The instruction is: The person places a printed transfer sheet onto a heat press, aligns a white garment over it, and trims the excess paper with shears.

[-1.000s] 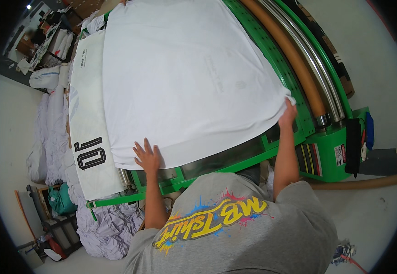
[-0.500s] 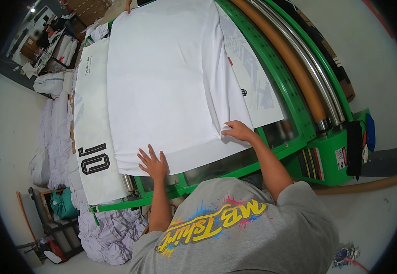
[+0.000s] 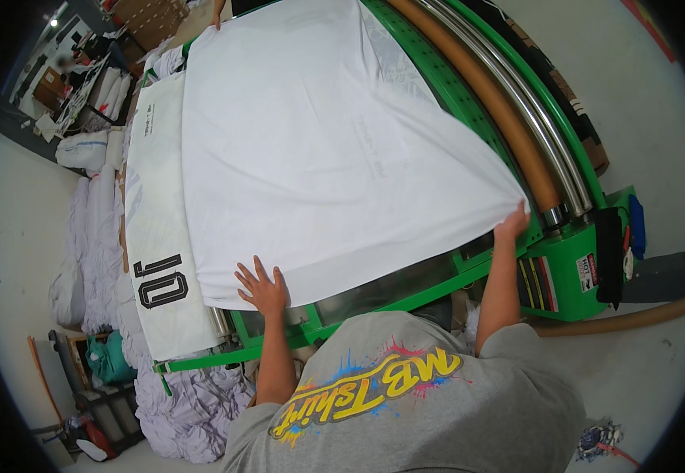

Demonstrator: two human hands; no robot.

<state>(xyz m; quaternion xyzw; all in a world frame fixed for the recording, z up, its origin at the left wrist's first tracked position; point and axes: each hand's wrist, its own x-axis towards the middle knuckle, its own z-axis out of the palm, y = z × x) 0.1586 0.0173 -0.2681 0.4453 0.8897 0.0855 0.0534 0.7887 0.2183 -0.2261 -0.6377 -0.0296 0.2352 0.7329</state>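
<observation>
A wide white fabric sheet lies over a printed white sheet with black figures, whose left strip shows beside it. My left hand rests flat on the near left edge of the fabric, fingers spread. At the right, my right hand grips the fabric's near corner and pulls it taut toward the machine's side. Folds run from that corner across the cloth. Faint print shows through the thin fabric, and most of the printed sheet's right part is covered. At the far edge, another person's hand touches the cloth.
The green machine frame carries the sheets; a brown roller and metal rollers run along its right. A green housing stands at the near right. White fabric heaps lie at the left. A cardboard tube extends right.
My right hand has moved right with the fabric corner, spreading the bunched right edge over the printed sheet. My left hand has stayed in place on the cloth.
</observation>
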